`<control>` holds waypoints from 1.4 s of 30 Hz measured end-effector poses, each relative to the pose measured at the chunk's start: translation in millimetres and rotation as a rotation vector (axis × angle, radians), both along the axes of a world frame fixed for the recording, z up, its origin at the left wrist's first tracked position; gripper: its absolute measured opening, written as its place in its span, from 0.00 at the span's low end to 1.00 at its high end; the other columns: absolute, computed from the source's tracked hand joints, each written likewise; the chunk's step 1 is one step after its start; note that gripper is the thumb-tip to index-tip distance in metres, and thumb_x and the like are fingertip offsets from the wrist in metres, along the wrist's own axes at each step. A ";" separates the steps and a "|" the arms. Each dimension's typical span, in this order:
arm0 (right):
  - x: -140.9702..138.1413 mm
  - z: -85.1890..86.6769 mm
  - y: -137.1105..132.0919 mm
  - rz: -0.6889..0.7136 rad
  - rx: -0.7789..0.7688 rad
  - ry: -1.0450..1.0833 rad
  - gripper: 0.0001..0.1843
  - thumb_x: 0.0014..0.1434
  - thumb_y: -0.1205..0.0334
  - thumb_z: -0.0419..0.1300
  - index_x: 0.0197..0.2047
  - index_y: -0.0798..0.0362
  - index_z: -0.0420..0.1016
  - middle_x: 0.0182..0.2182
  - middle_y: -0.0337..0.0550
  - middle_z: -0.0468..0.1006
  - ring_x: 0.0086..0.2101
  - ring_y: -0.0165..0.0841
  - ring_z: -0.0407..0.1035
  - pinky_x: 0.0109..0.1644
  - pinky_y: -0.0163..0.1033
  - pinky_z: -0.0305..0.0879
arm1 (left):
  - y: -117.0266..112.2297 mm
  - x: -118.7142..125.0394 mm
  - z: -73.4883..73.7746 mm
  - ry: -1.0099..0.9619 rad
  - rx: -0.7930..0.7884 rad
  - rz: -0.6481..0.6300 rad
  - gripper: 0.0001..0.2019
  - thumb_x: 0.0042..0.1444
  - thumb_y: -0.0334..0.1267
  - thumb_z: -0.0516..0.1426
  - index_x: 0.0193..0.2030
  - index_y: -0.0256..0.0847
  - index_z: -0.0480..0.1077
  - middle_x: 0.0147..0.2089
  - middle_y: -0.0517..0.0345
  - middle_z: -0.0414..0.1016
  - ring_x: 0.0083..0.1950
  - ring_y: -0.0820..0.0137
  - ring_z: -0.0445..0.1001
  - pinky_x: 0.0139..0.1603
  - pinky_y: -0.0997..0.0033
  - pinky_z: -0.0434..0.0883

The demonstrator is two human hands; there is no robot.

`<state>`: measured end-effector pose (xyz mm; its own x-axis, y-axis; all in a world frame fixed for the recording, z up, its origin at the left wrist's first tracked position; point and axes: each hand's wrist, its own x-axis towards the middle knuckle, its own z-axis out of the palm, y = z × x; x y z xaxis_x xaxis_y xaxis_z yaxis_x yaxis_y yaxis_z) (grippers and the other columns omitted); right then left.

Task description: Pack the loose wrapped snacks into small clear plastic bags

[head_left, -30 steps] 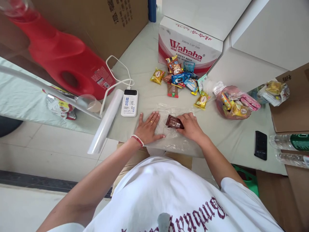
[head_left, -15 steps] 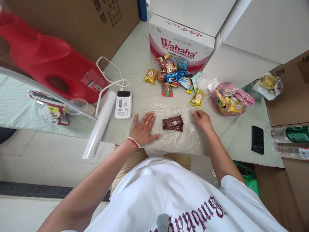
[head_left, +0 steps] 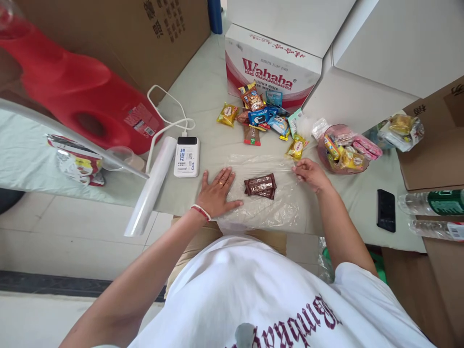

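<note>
A clear plastic sheet [head_left: 253, 205] lies flat on the table in front of me. Two brown snack packets [head_left: 260, 186] rest stacked at its middle. My left hand [head_left: 216, 192] lies flat and open on the sheet's left edge, fingers spread, a ring on one finger. My right hand [head_left: 309, 173] is at the sheet's far right corner, fingers curled and pinching the plastic edge. A pile of mixed wrapped snacks [head_left: 261, 116] sits farther back, beyond the sheet.
A white power bank [head_left: 186, 156] with cable and a roll of clear film [head_left: 151, 186] lie left. A Wahaha carton [head_left: 271, 72] stands behind. A pink bag of snacks [head_left: 344, 152], a black phone [head_left: 386, 210] and water bottles [head_left: 433, 203] are right. A red jug [head_left: 83, 96] is far left.
My right hand let go of the brown packets, leaving them on the sheet, and moved right to the sheet's far corner. The left hand stayed flat.
</note>
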<state>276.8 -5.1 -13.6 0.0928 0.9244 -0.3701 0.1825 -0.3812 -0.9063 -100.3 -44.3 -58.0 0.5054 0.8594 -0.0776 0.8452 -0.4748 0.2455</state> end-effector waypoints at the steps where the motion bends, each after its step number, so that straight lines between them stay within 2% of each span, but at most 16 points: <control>1: 12.3 1.8 0.5 -0.075 0.024 -0.076 0.26 0.42 0.46 0.74 0.35 0.48 0.65 0.23 0.31 0.69 0.22 0.27 0.59 0.26 0.33 0.55 | -0.1 0.2 0.1 -0.001 -0.002 0.002 0.50 0.62 0.68 0.49 0.80 0.37 0.43 0.81 0.40 0.42 0.81 0.43 0.46 0.75 0.27 0.28; 3: 29.9 6.8 1.4 -0.228 0.121 -0.321 0.24 0.44 0.47 0.72 0.35 0.49 0.66 0.24 0.32 0.68 0.23 0.28 0.59 0.28 0.35 0.58 | -0.2 0.4 0.2 -0.006 -0.005 0.004 0.50 0.62 0.68 0.49 0.80 0.36 0.43 0.81 0.39 0.43 0.81 0.43 0.46 0.76 0.28 0.28; 5: 29.1 14.4 -0.1 -0.230 0.283 -0.582 0.19 0.49 0.49 0.70 0.37 0.50 0.70 0.27 0.36 0.71 0.27 0.31 0.63 0.34 0.38 0.63 | -0.3 0.3 0.3 -0.011 -0.006 0.003 0.50 0.62 0.68 0.49 0.80 0.36 0.43 0.81 0.38 0.43 0.81 0.43 0.46 0.76 0.29 0.28; 6: 20.0 18.8 -2.2 -0.120 0.362 -0.667 0.16 0.52 0.50 0.68 0.40 0.50 0.72 0.30 0.39 0.74 0.30 0.34 0.66 0.37 0.40 0.65 | -0.3 0.2 0.4 -0.014 -0.006 0.003 0.50 0.62 0.68 0.49 0.80 0.36 0.43 0.81 0.38 0.43 0.81 0.43 0.46 0.76 0.29 0.28; 7: 5.6 23.1 -5.0 0.057 0.421 -0.713 0.15 0.56 0.52 0.66 0.44 0.50 0.75 0.35 0.42 0.76 0.34 0.36 0.69 0.42 0.42 0.67 | -0.4 0.1 0.4 -0.017 -0.005 0.002 0.50 0.62 0.68 0.49 0.80 0.36 0.43 0.81 0.38 0.43 0.81 0.43 0.46 0.76 0.29 0.27; 10: -54.6 31.9 -12.0 0.695 0.431 -0.748 0.24 0.61 0.57 0.65 0.60 0.46 0.75 0.55 0.48 0.77 0.52 0.42 0.72 0.54 0.44 0.68 | -0.5 0.1 0.8 -0.026 0.006 0.004 0.50 0.61 0.68 0.50 0.80 0.37 0.43 0.81 0.39 0.43 0.80 0.43 0.47 0.76 0.29 0.28; 11: -73.3 32.6 -12.7 0.818 0.392 -0.783 0.29 0.60 0.58 0.66 0.64 0.46 0.72 0.60 0.49 0.73 0.56 0.44 0.70 0.56 0.44 0.67 | -0.6 0.3 1.0 -0.027 0.009 0.005 0.50 0.61 0.68 0.50 0.80 0.37 0.43 0.81 0.38 0.44 0.80 0.43 0.47 0.76 0.29 0.28; 13: -98.7 31.5 -11.6 0.943 0.304 -0.871 0.35 0.59 0.58 0.68 0.69 0.47 0.67 0.64 0.52 0.70 0.58 0.46 0.68 0.55 0.44 0.67 | -1.0 0.8 1.6 -0.028 0.010 0.010 0.51 0.60 0.69 0.52 0.80 0.37 0.44 0.80 0.38 0.44 0.80 0.41 0.47 0.76 0.28 0.29; 16: -102.4 29.3 -8.1 0.939 0.249 -0.977 0.31 0.61 0.57 0.67 0.66 0.48 0.70 0.58 0.52 0.74 0.55 0.46 0.70 0.50 0.42 0.66 | -1.8 1.3 1.8 -0.030 0.007 0.018 0.53 0.58 0.70 0.53 0.80 0.36 0.45 0.80 0.37 0.44 0.80 0.41 0.46 0.76 0.28 0.30; 19: -89.3 33.1 -8.9 0.812 0.233 -1.020 0.25 0.62 0.53 0.67 0.60 0.48 0.74 0.51 0.49 0.76 0.49 0.44 0.72 0.46 0.40 0.65 | -2.3 0.8 0.7 -0.040 0.007 0.020 0.52 0.59 0.70 0.51 0.80 0.37 0.45 0.81 0.38 0.43 0.81 0.43 0.46 0.76 0.30 0.28; 22: -91.2 38.0 -17.1 0.734 0.214 -1.040 0.24 0.63 0.47 0.65 0.58 0.49 0.75 0.47 0.48 0.76 0.45 0.42 0.73 0.42 0.40 0.64 | -2.3 0.2 -1.3 -0.049 0.015 0.018 0.53 0.59 0.71 0.51 0.80 0.36 0.44 0.81 0.38 0.42 0.81 0.43 0.45 0.76 0.30 0.26; 25: -109.7 35.7 -27.6 0.812 0.215 -1.081 0.23 0.62 0.48 0.66 0.56 0.50 0.75 0.49 0.50 0.76 0.48 0.44 0.72 0.41 0.41 0.64 | -2.4 0.4 -2.4 -0.053 0.022 0.014 0.54 0.59 0.71 0.50 0.80 0.35 0.43 0.81 0.37 0.42 0.81 0.43 0.45 0.76 0.30 0.25; 28: -122.4 30.3 -33.4 0.894 0.201 -1.133 0.20 0.61 0.54 0.66 0.54 0.52 0.75 0.50 0.53 0.76 0.48 0.46 0.71 0.41 0.42 0.65 | -2.7 1.2 -2.4 -0.049 0.022 0.021 0.53 0.59 0.71 0.50 0.80 0.36 0.43 0.81 0.38 0.42 0.81 0.45 0.45 0.76 0.31 0.25; 31: -117.6 31.3 -32.8 0.917 0.188 -1.164 0.17 0.61 0.58 0.64 0.53 0.53 0.74 0.49 0.54 0.76 0.48 0.46 0.71 0.43 0.43 0.66 | -2.6 1.8 -1.6 -0.048 0.013 0.022 0.53 0.59 0.71 0.50 0.80 0.35 0.43 0.81 0.38 0.41 0.81 0.45 0.44 0.76 0.31 0.24; 37: -107.0 42.0 -25.1 0.909 0.263 -1.153 0.20 0.60 0.60 0.64 0.55 0.52 0.73 0.50 0.54 0.75 0.51 0.48 0.69 0.45 0.45 0.68 | -1.6 1.2 2.2 -0.048 -0.003 0.015 0.52 0.60 0.70 0.50 0.80 0.34 0.44 0.81 0.36 0.42 0.81 0.44 0.45 0.76 0.29 0.27; 42: -117.1 27.4 -19.2 0.979 0.276 -1.053 0.24 0.60 0.62 0.65 0.60 0.53 0.73 0.55 0.55 0.73 0.55 0.49 0.68 0.52 0.47 0.69 | -0.6 -2.7 -0.3 -0.070 0.025 0.010 0.50 0.62 0.68 0.49 0.80 0.34 0.41 0.81 0.35 0.41 0.81 0.45 0.46 0.76 0.30 0.31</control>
